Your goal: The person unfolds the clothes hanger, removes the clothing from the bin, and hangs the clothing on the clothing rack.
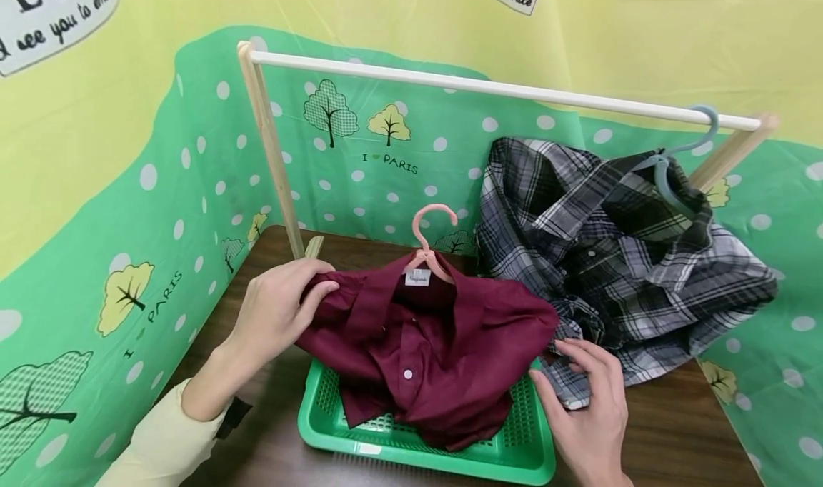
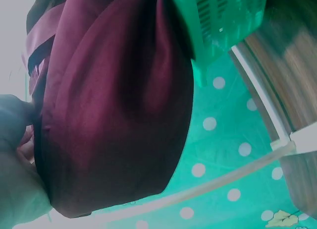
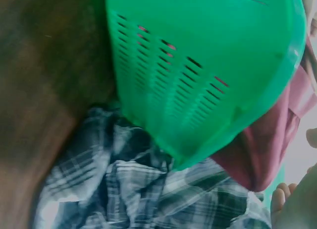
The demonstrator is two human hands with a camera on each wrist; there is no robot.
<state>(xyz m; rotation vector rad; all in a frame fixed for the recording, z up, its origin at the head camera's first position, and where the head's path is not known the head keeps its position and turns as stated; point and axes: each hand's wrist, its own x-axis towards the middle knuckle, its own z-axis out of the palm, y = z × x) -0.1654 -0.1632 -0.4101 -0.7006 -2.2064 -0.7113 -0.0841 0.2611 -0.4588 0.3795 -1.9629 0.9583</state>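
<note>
A maroon shirt [image 1: 444,344] on a pink hanger [image 1: 424,248] lies partly inside the green basket [image 1: 424,458]. The hanger's hook stands up out of the collar. My left hand [image 1: 273,308] pinches the shirt's shoulder at the left, thumb on top; in the left wrist view the maroon cloth [image 2: 119,105] hangs down beside that hand. By the opposite sleeve is my right hand [image 1: 591,408], its fingers spread apart and holding nothing. In the right wrist view, its fingers [image 3: 280,194] are just off the maroon cloth [image 3: 262,149].
A rack with a white rail [image 1: 450,81] and wooden posts stands behind. From its right end a black-and-grey plaid shirt [image 1: 617,237] hangs on a blue hanger [image 1: 665,176], its hem reaching the brown table [image 1: 257,415]. Patterned green and yellow cloth [image 1: 212,151] lines the back and sides.
</note>
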